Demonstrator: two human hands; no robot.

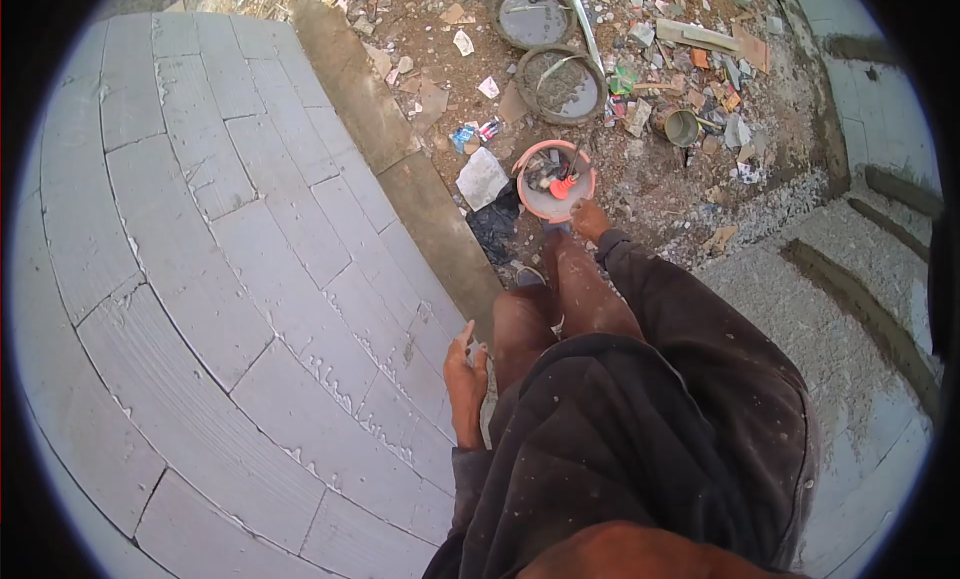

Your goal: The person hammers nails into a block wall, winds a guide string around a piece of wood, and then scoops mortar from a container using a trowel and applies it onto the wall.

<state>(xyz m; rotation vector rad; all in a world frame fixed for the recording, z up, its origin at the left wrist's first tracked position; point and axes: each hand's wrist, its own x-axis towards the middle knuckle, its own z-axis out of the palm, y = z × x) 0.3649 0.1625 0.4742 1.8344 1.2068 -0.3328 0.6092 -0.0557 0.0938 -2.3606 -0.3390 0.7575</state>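
Note:
My right hand (590, 220) is closed at the near rim of an orange bucket (527, 201). Inside the bucket lie several tools and objects, one with a bright red-orange part (563, 187); most are too small to make out. My left hand (465, 384) hangs beside the grey block wall (250, 269), thumb and fingers apart, with nothing visible in it. Just left of the bucket are a black plastic bag (494, 225) and a pale broken slab (482, 179).
Two round tubs (519, 42) (592, 115) of grey mix stand beyond the bucket. A metal can (680, 128), boards (697, 37) and rubble litter the dirt. A concrete ledge (430, 209) runs along the wall's foot. Grooved blockwork (850, 289) rises at right.

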